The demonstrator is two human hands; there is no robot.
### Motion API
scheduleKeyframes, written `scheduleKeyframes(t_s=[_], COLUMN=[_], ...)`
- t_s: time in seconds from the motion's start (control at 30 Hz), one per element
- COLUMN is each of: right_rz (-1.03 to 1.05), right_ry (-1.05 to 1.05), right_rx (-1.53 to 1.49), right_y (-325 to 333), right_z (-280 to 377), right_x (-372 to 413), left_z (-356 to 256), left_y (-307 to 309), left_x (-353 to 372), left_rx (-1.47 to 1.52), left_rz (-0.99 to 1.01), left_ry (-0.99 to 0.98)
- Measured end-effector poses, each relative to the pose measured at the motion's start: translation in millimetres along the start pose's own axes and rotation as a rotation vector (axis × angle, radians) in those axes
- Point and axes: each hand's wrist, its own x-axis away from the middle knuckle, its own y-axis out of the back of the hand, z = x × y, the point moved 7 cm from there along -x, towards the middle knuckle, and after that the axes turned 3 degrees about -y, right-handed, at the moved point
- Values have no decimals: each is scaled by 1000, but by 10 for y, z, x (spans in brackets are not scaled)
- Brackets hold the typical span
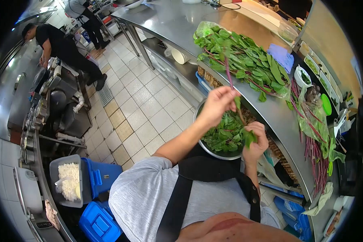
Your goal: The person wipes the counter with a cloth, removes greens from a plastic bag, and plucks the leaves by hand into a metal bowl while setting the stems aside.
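Note:
A stalk of purple-stemmed leafy greens [227, 70] is held up between my two hands. My left hand [221, 105] pinches its stem partway along, with the blurred leafy tip rising above. Lower down, my right hand [256, 141] is closed on the other end of the stalk, a green leaf [250, 138] showing by its fingers. Beneath both hands is a metal bowl [207, 150] filled with loose green leaves [226, 131]. On the counter just beyond lies a big heap of the same greens [246, 56] on clear plastic.
Bare purple stems [313, 161] lie on the steel counter [266, 111] at right, near a small white bowl [302, 76] and a blue cloth [280, 57]. Left, a grey bin [82, 181] holds white rice-like food beside blue containers [103, 175]. A co-worker [62, 48] bends over the stoves.

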Motion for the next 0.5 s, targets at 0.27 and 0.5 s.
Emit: scheduleKeyframes(t_s=[0.27,0.5], right_rz=[278,321], right_ry=[-34,-134], right_rx=[208,229], right_y=[-235,-204], right_z=[-40,-66], right_x=[207,-159], left_z=[-614,-354], left_y=[567,176], left_x=[-298,-111], left_rx=[-27,-239], left_rz=[-106,-27], left_ry=[-266,-142])
